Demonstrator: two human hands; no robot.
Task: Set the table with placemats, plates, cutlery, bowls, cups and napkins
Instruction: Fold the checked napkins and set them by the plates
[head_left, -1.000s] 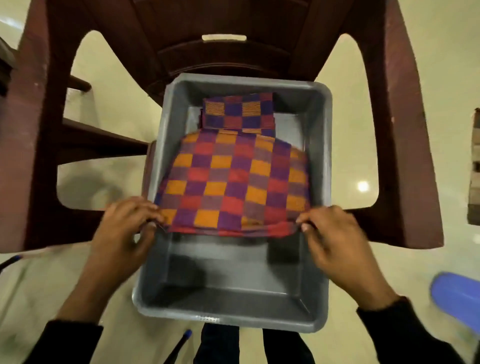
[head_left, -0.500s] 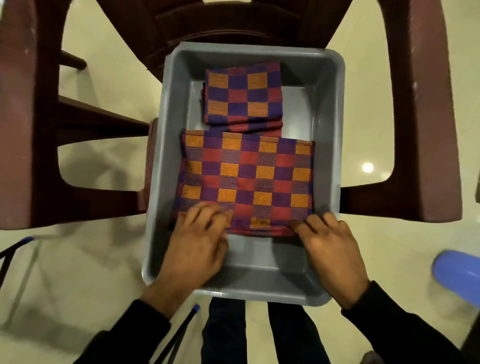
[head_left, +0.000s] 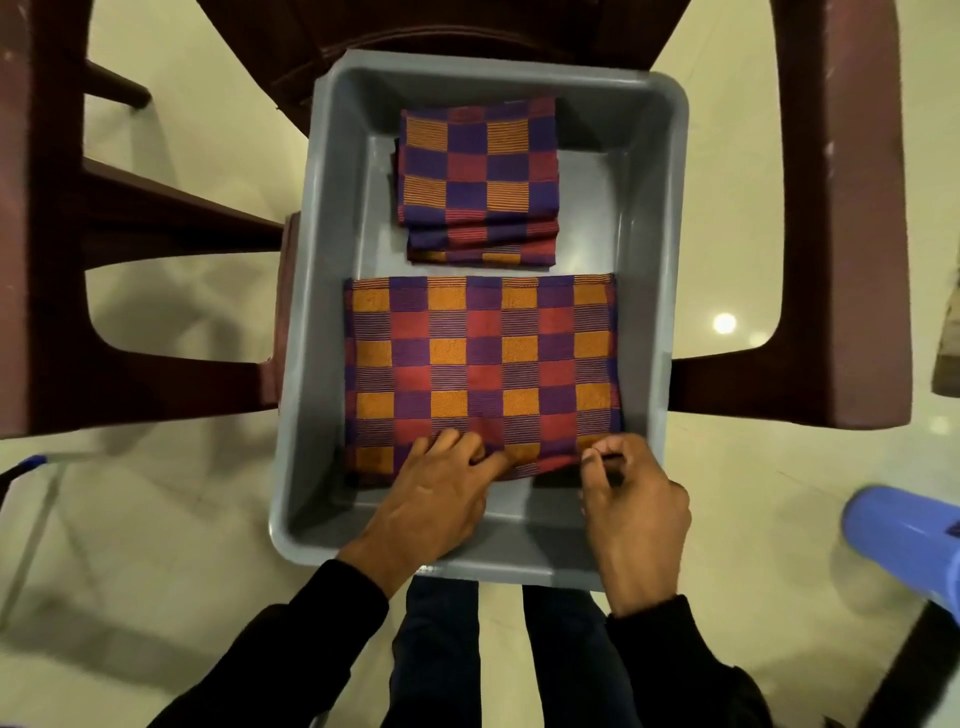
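- Large folded placemat of woven cloth, checked orange, red and purple (head_left: 480, 374): lies flat in the near half of the grey rectangular plastic tub (head_left: 670, 218). Long axis runs left–right across the tub, nearly wall to wall.
- Near edge of the placemat faces the person. Both hands are on that edge, so the cloth extends away from the grips, toward the far wall.
- Left hand (head_left: 441, 493): fingers curled at the near edge, a little left of centre. Whether they pinch a layer or only press is not clear; grip state cannot be told.
- Right hand (head_left: 631, 499): thumb and fingers pinch the near right corner, which is lifted slightly off the tub floor.
- Judgement: the grips are uneven along the long axis. The right hand holds a corner; the left is nearer the middle, leaving the near left corner free. A lift from here would likely let the left end droop.
- Smaller stack of folded square napkins in the same checked cloth (head_left: 478, 176): lies in the far half of the tub, just beyond the placemat's far edge, apparently not touching.
- The tub rests on the seat of a dark maroon plastic chair (head_left: 852, 208).
- Cream tiled floor (head_left: 171, 519) below.
- Blue plastic object (head_left: 904, 545) at lower right, blurred.
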